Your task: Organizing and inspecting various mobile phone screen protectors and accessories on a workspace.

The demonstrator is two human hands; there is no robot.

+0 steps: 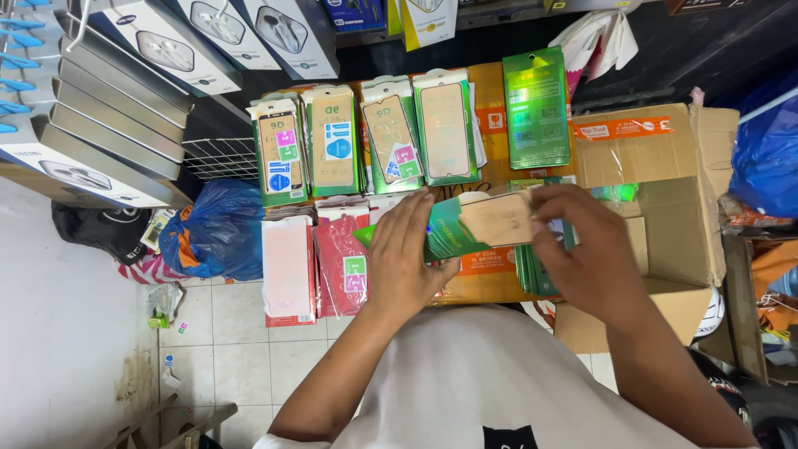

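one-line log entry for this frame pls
left hand: grips green packet | right hand: pinches tan card insert at packet mouth | below: cardboard box, rows of green packs

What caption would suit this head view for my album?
Left hand and right hand hold a green packet with a tan card above stacked packets.

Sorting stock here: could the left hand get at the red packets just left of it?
Probably yes, once freed: the left hand holds the green packet, but the red packets lie uncovered right beside it, nothing between.
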